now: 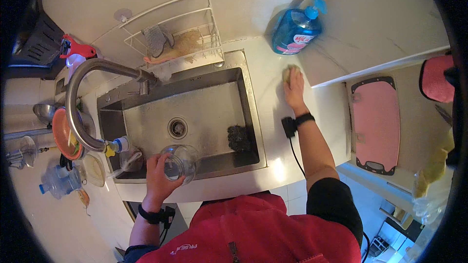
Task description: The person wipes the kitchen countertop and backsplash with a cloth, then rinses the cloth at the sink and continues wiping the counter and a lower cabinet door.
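My left hand [161,175] grips a clear glass jar [189,162] by its rim, over the near side of the stainless steel sink [204,113]. The jar is tilted, its mouth towards my palm. On the white countertop [272,153] right of the sink, my right hand [295,93] has its fingers over a small pale yellow-green sponge [286,76], mostly hidden beneath them. A blue pump bottle of detergent [298,31] stands just beyond that hand. Inside the basin, a dark scouring pad [238,138] lies near the right wall, and the drain [178,128] is visible.
The curved faucet [78,80] arches over the sink's left side. A white wire rack [215,25] with scrubbers hangs behind. Leftward are an orange bowl [58,131] and a plastic water jug [62,182]. A pink cutting board [378,124] stands at the right. Cables hang from both wristbands.
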Tool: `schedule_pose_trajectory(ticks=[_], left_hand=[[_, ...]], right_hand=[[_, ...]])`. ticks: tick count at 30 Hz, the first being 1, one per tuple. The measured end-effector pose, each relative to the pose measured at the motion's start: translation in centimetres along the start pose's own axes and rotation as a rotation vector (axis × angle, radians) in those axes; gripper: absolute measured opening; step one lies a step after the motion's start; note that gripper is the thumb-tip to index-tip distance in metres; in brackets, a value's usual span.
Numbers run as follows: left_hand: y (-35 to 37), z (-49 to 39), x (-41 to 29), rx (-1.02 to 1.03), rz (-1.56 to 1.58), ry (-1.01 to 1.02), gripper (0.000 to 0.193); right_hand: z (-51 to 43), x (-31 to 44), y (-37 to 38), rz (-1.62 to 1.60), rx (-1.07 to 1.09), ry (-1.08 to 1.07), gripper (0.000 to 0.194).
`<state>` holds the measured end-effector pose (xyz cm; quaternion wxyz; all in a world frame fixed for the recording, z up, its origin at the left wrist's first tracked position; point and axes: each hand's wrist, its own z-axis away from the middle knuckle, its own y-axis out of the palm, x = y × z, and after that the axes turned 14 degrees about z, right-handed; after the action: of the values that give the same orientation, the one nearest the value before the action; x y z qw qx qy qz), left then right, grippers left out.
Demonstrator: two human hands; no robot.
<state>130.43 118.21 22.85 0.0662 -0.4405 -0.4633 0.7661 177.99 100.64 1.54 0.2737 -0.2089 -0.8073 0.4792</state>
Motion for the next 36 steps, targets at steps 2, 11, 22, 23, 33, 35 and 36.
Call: schedule_pose_trajectory(ticks=[2, 11, 22, 23, 33, 35, 36], left_hand=[[0.7, 0.0, -0.1, 0.020, 0.004, -0.011, 0.074], [1.3, -1.1, -3.1, -0.003, 0.086, -0.006, 0.074], [1.8, 1.1, -0.5, -0.041, 0.098, -0.088, 0.074], [1.8, 1.3, -0.3, -0.048, 0.095, -0.073, 0.072], [2.1, -0.8, 0.5, 0.037, 0.131, -0.042, 0.077], [1.7, -1.2, 0.2, 0.055, 0.123, -0.028, 0.077], [1.7, -1.3, 0.1, 0.044, 0.113, -0.009, 0.075]], right_hand=[[-3.3, 2.9, 1.5, 0.058, 0.102, -0.027, 0.066], [0.7, 19.9, 3.5, -0.791, 0.503, -0.168, 0.040], [-12.8, 12.4, 4.9, -0.146, 0.091, -0.203, 0.055], [-12.2, 12.3, 7.0, -0.321, 0.113, -0.325, 0.061], [-1.8, 11.6, -3.7, -0.625, 0.413, -0.117, 0.044], [-1.5, 8.3, -4.8, -0.738, 0.249, 0.109, 0.043], [-2.0, 6.4, -5.0, -0.661, 0.160, 0.221, 0.042]])
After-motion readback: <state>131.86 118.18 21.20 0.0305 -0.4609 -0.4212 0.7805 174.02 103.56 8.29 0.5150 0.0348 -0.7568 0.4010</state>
